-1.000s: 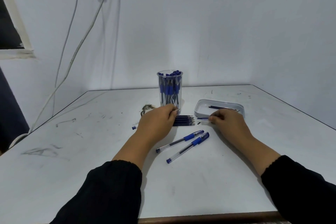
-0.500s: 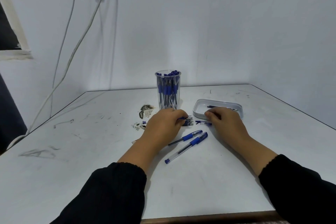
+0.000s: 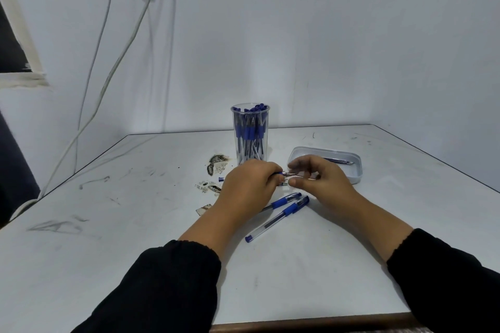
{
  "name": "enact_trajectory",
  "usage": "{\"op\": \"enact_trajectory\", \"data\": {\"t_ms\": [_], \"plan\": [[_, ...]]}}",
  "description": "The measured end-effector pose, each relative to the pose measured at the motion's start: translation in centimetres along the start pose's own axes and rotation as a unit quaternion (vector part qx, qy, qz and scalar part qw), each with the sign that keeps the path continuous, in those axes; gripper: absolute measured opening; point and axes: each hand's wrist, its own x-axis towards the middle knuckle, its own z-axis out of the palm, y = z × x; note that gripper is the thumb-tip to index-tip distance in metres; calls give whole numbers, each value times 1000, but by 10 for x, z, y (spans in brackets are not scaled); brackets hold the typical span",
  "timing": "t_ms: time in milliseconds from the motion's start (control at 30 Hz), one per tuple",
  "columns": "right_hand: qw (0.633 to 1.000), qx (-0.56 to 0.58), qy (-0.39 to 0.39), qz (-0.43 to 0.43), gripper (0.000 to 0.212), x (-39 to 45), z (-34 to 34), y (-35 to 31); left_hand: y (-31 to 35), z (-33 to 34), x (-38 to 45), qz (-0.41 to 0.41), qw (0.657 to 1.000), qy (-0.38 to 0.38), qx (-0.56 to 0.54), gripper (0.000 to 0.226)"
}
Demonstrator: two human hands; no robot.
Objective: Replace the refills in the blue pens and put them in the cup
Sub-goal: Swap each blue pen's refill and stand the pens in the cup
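A clear cup (image 3: 251, 134) full of blue pens stands at the middle of the white table (image 3: 351, 265). Just in front of it my left hand (image 3: 247, 189) and my right hand (image 3: 318, 180) meet, each pinching an end of a small pen part (image 3: 284, 174) held between them. What the part is I cannot tell. A bundle of refills lies under the hands, mostly hidden. Two blue pens (image 3: 278, 217) lie side by side on the table below my hands.
A shallow clear tray (image 3: 354, 170) holding a few thin refills sits right of the cup. Scraps and a small blue cap (image 3: 221, 179) lie left of my hands. White cables (image 3: 113, 67) hang down the wall at the left. The table's front edge (image 3: 311, 323) is near me.
Both hands have lifted from the table and come together in front of the cup. The right hand left the spot beside the tray and now pinches the part with the left.
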Motion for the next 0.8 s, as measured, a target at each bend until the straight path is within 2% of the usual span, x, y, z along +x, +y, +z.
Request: {"op": "enact_trajectory", "data": {"t_ms": [67,167,200,267,333,433,500,567,667,700,800], "plan": [[1000,2,-7,9,6,0,0,2,0,0,-1,2,1000,4,-4,23],[998,-49,-26,17,20,0,-1,3,0,1,-1,5,1000,8,-4,23],[998,-61,-27,16,18,0,-2,3,0,1,-1,6,1000,7,-2,23],[999,-42,-23,13,9,0,-1,1,-1,1,-1,5,1000,1,3,23],[999,-22,-22,8,22,0,-1,1,0,0,0,1,1000,-3,3,23],[1000,8,-21,20,10,-1,0,-1,0,-1,-1,3,1000,4,1,22],[1000,-9,-19,21,15,-1,0,-1,0,-1,-1,4,1000,6,-2,22],[1000,5,-20,20,8,-2,-1,-2,0,-1,-1,4,1000,3,3,22],[999,21,-27,15,31,-2,-1,-3,1,-1,0,1,1000,-2,5,23],[999,36,-28,22,31,-2,-1,-5,1,-1,0,1,1000,0,5,23],[998,53,-22,30,15,-2,0,-5,1,-2,-1,1,1000,3,4,23]]}}
